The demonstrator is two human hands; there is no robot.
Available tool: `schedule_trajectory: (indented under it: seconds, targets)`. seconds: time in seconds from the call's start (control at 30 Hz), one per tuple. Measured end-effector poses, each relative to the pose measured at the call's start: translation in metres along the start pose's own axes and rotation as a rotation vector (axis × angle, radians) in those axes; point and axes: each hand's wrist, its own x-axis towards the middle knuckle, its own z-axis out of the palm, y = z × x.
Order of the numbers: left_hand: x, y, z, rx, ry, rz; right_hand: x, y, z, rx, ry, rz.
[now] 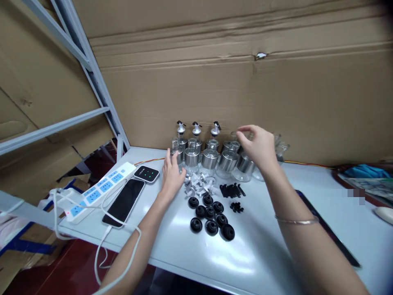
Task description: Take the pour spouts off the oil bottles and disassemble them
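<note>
Several small glass bottles with steel bases (211, 157) stand in rows at the back of the white table (264, 246); three at the rear carry black pour spouts (196, 128). My left hand (172, 174) rests on the table by the leftmost bottle, fingers stretched toward it. My right hand (258, 148) hovers over the right-hand bottles, fingertips pinched at the top of a clear bottle (236, 137). In front lie clear plastic parts (199, 183), several black round caps (210, 216), thin black sticks (232, 190) and tiny black pieces (236, 207).
A white power strip (101, 189), a black phone (124, 201) on a white cable and a small black device with green lights (146, 173) lie at the left. A dark flat strip (328, 229) lies at the right. A cardboard wall (245, 82) stands behind; a metal rack frame (92, 73) at left.
</note>
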Motion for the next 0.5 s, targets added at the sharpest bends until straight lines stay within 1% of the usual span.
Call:
schedule_trajectory:
  seconds: [0.07, 0.13, 0.23, 0.3, 0.37, 0.5]
  targets:
    - [-0.001, 0.002, 0.001, 0.007, 0.031, 0.006, 0.008, -0.017, 0.004, -0.094, -0.004, -0.05]
    - [-0.003, 0.005, 0.002, 0.009, 0.077, 0.02, 0.019, -0.034, 0.011, -0.273, -0.037, -0.072]
    - [-0.005, 0.011, 0.003, 0.005, 0.137, 0.065, 0.034, -0.049, 0.027, -0.433, -0.161, -0.067]
    - [-0.006, 0.013, 0.003, -0.006, 0.156, 0.105, 0.04, -0.053, 0.037, -0.457, -0.247, -0.023]
    - [-0.006, 0.015, 0.003, -0.009, 0.161, 0.137, 0.044, -0.054, 0.045, -0.444, -0.304, 0.032]
    - [-0.006, 0.015, 0.002, -0.012, 0.165, 0.157, 0.043, -0.055, 0.05, -0.383, -0.333, 0.083]
